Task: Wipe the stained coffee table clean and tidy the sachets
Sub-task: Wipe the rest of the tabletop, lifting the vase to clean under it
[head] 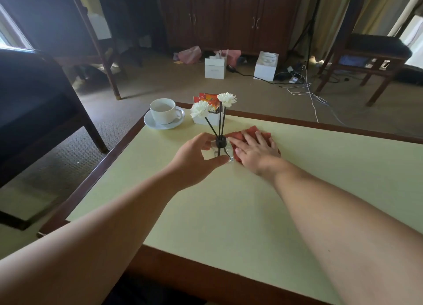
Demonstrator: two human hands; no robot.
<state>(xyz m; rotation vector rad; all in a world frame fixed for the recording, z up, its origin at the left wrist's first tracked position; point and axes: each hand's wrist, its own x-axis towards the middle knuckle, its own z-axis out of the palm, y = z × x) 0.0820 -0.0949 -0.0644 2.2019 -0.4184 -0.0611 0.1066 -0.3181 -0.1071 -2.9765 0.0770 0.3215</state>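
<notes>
We are mid-wipe: our right hand [254, 150] presses flat, fingers spread, on the folded red cloth [249, 132] atop the cream-topped wooden coffee table [229, 201], while our left hand [196, 158] grips the clear glass reed diffuser [220, 148]; next, probably lift it aside; red sachets [209, 101] sit in the white box beyond

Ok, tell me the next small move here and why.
Probably lift the glass bottle aside with the left hand, since its fingers already wrap it, so the right hand, flat on the red cloth, can wipe that spot.
</notes>
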